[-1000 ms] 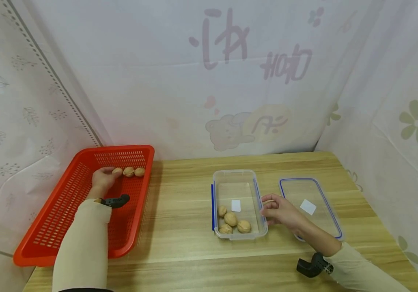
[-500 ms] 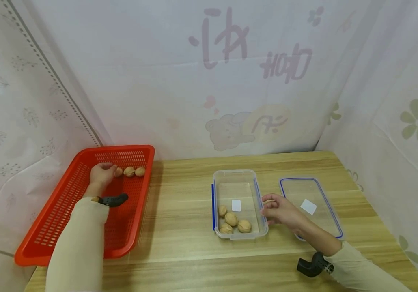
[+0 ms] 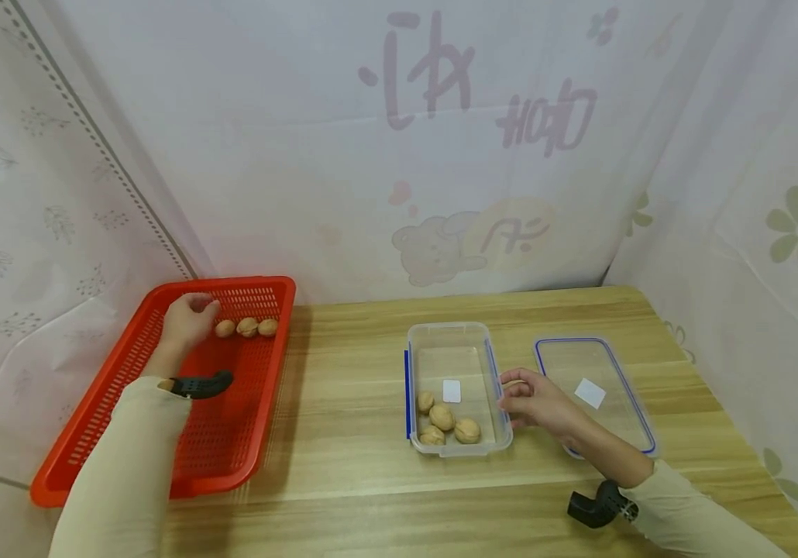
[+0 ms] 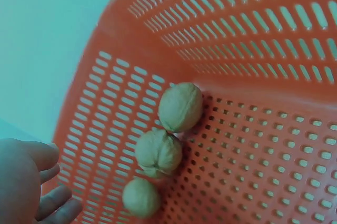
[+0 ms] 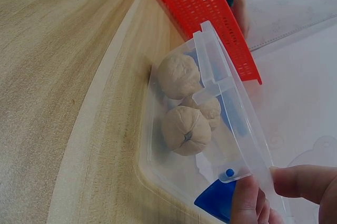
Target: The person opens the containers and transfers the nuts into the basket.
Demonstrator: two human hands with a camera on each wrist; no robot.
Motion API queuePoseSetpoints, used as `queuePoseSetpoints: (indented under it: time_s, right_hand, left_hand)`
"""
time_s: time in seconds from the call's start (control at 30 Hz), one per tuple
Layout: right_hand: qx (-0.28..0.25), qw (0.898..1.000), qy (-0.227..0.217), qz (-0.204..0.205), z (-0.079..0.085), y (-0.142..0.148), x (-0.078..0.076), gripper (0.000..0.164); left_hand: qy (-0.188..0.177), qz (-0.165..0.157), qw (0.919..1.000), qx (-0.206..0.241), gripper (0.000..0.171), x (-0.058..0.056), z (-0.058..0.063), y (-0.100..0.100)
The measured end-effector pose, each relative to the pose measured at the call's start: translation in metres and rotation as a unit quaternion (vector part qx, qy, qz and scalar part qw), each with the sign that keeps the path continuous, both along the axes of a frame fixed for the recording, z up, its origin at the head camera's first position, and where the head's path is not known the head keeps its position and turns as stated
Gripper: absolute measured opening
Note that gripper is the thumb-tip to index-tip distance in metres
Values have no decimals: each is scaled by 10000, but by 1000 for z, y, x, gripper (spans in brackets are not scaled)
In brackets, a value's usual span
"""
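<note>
Three walnuts (image 3: 247, 328) lie in a row against the far wall of the red basket (image 3: 276, 387). Just left of them, inside the basket's outline, my left hand (image 3: 188, 319) hovers with loosely bent fingers and nothing held. The left wrist view shows its fingertips (image 4: 67, 211) apart from the nearest walnut (image 4: 141, 197). My right hand (image 3: 541, 407) pinches the right wall of a clear plastic food container (image 3: 458, 452), its thumb (image 5: 297, 182) at the rim. Several walnuts (image 3: 442, 418) sit in the near end of that container, beside a white label (image 3: 451, 390).
A clear lid with a blue seal (image 3: 615, 387) lies on the wooden table (image 3: 350, 387) to the right, partly behind my right hand. A blue latch flap (image 3: 407, 395) hangs along the container's left side. Printed curtains (image 3: 343, 194) enclose the table's back and sides.
My left hand has come away from the leftmost walnut, moving left and up with empty fingers. That walnut stays in the basket. The right hand and the container have kept still.
</note>
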State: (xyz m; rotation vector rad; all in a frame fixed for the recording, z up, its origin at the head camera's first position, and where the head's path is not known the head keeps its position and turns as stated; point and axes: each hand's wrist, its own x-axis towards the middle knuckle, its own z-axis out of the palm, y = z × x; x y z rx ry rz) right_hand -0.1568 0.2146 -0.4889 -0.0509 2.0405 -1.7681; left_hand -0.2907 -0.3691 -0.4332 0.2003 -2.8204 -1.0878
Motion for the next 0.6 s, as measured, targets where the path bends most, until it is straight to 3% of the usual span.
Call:
queuePoseSetpoints:
  time_s: [0.4,0.6]
  right_hand:
    - [-3,10000,-29,24,1,0,0,48]
    - [10,10000,-34,15,1,0,0,48]
  left_hand:
    - [23,-568,9978,-343,58,12,27,13]
    - [335,-940,9932,-607,57,16,39,23]
